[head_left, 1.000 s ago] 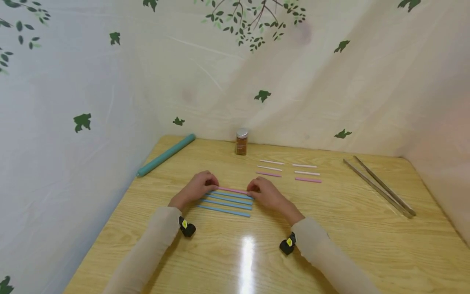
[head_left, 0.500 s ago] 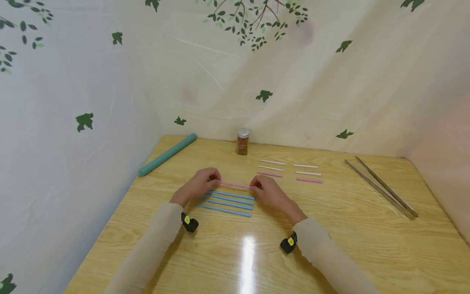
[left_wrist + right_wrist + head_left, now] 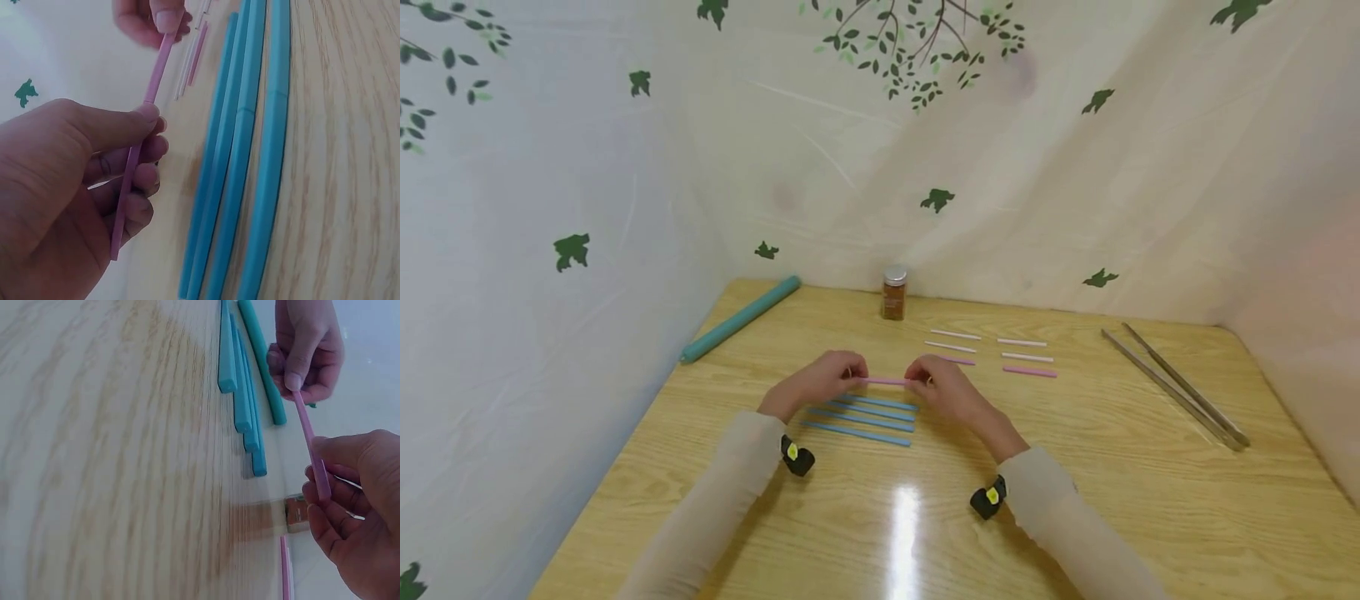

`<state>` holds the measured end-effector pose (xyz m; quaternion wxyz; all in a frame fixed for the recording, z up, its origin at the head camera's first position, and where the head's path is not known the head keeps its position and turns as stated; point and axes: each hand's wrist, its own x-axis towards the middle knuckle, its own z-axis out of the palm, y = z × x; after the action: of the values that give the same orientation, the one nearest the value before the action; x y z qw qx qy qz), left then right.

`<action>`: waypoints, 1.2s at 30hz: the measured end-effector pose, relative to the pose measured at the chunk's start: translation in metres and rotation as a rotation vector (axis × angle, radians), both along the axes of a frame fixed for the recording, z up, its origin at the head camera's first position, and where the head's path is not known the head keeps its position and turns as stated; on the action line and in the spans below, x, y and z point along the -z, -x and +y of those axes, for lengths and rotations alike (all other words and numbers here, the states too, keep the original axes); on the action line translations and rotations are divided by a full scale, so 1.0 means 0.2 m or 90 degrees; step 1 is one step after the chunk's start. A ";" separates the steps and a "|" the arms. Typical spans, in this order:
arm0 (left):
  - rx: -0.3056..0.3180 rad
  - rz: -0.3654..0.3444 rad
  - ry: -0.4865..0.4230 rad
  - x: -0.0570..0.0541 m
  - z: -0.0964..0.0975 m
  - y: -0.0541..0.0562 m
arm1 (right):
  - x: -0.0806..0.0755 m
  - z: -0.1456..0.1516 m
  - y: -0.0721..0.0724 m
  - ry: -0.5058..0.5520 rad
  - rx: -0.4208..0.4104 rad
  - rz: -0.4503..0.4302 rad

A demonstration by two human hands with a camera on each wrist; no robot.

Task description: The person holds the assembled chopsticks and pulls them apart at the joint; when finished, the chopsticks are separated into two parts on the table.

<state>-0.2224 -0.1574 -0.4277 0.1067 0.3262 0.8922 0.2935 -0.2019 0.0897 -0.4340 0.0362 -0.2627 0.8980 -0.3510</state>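
Note:
A thin pink stick is held between both hands, raised off the table behind a row of blue sticks. My left hand pinches it between thumb and fingers; in the left wrist view its near end runs down across the curled fingers. My right hand pinches the other part, and in the right wrist view the stick's end pokes out past the thumb. Several blue sticks lie side by side just below the hands, their left ends partly covered by the left hand in the head view.
Shorter white sticks and pink sticks lie in two columns behind the right hand. A spice jar stands at the back. The green rod lies at back left, and metal tongs at the right.
Both hands have lifted the pink stick away from the blue row. The left hand has slid right, so less of the stick shows between the hands.

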 end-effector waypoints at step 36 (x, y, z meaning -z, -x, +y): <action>-0.037 0.032 -0.071 -0.05 -0.13 0.03 | -0.01 0.19 0.06 0.023 -0.037 0.015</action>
<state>-0.2277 -0.1829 -0.4186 0.0570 0.3128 0.8860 0.3374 -0.2134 0.1278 -0.4323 0.0308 -0.2938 0.8837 -0.3630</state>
